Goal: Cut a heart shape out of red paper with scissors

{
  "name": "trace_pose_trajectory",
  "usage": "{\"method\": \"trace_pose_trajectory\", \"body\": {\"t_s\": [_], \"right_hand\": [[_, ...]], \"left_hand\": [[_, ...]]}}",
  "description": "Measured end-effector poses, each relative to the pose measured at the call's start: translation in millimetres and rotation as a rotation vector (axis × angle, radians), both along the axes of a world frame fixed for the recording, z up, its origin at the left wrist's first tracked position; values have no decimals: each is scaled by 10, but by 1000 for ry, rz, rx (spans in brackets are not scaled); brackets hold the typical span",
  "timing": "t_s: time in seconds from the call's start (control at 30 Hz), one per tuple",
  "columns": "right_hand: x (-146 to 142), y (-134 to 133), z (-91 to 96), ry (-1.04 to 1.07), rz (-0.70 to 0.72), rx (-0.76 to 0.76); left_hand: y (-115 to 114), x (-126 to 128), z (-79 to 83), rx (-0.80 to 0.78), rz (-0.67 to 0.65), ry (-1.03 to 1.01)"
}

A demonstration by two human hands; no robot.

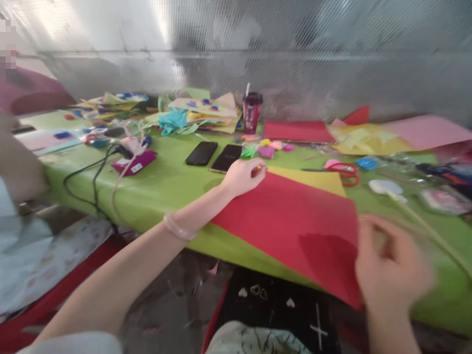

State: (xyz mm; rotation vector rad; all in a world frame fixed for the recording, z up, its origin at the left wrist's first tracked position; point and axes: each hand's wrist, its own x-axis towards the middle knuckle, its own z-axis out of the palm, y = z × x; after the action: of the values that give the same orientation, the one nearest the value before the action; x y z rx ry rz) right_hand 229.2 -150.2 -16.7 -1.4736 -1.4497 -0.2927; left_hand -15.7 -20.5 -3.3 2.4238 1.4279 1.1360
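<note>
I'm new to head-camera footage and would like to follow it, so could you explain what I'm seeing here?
There is no machine: these are a person's own bare hands. The single picture comes from a camera worn on that person's head, looking forward and down. The left hand touches the left edge of a red paper sheet; the right hand, blurred, is at its right edge. How firmly either grips is unclear. A yellow sheet lies partly under the red one. Also on the green tablecloth are two smartphones, red-handled scissors and a lidded cup with a straw.
</note>
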Motion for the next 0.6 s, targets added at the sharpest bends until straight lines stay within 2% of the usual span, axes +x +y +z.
{"method": "trace_pose_trajectory", "body": {"t_s": [0.03, 0.1, 0.23, 0.3, 0.37, 0.43, 0.53, 0.6], "right_hand": [[-25, 5, 2, 3, -1, 21], [-54, 15, 4, 54, 126, -16], [23, 47, 22, 329, 387, -225], [115, 54, 61, 401, 483, -290], [246, 66, 116, 361, 534, -347], [427, 101, 160, 283, 495, -353], [727, 176, 168, 314, 369, -303], [858, 202, 155, 342, 335, -307]], "left_hand": [[-15, 6, 5, 13, -17, 3], [-40, 23, 7, 47, -55, 12], [-19, 60, -50, 110, -148, 51], [1, 62, -83, 31, -208, 149], [8, 51, -102, 0, -315, 232], [15, 39, -110, -38, -340, 289], [46, 36, -132, -99, -333, 341], [66, 39, -153, -126, -338, 363]]}}
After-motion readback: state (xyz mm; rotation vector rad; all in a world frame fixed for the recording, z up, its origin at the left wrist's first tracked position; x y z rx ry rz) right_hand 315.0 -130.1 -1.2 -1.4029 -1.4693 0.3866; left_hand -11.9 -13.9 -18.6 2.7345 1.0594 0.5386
